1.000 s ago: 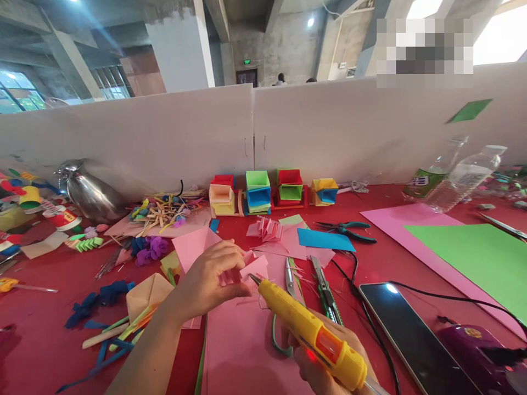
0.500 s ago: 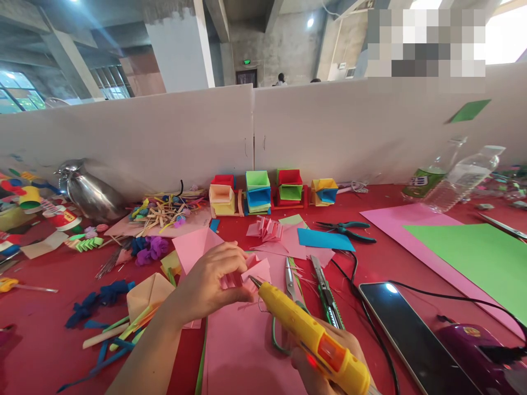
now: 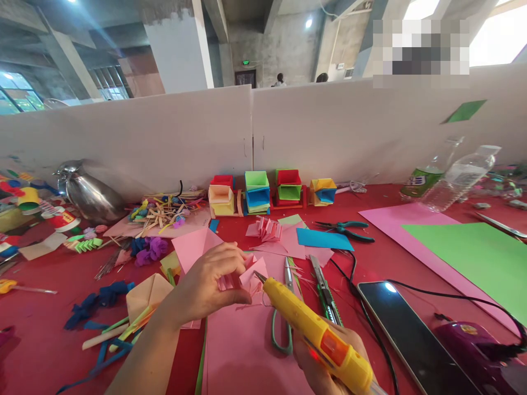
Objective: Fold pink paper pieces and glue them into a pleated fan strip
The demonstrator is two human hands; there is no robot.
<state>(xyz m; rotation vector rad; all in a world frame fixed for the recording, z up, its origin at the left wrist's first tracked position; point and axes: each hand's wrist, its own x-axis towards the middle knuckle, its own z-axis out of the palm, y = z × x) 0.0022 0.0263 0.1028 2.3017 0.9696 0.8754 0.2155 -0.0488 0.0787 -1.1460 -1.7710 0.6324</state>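
Between the thumb and fingers of my left hand is a folded piece of pink paper, partly hidden by the fingers. A yellow hot glue gun sits in the grip of my right hand, its dark metal nozzle against or just in front of the pink paper's face. A red light glows on its body. Beneath both hands lie pink paper sheets. Green-handled scissors and a utility knife rest just beyond the glue gun.
Small coloured paper boxes stand along the white partition. Pliers, a blue paper strip and a phone are to the right. A metal jug and craft scraps occupy the left.
The glue gun has shifted slightly right, and its nozzle sits a little higher on the pink paper. My left hand keeps almost the same place, still gripping the paper.
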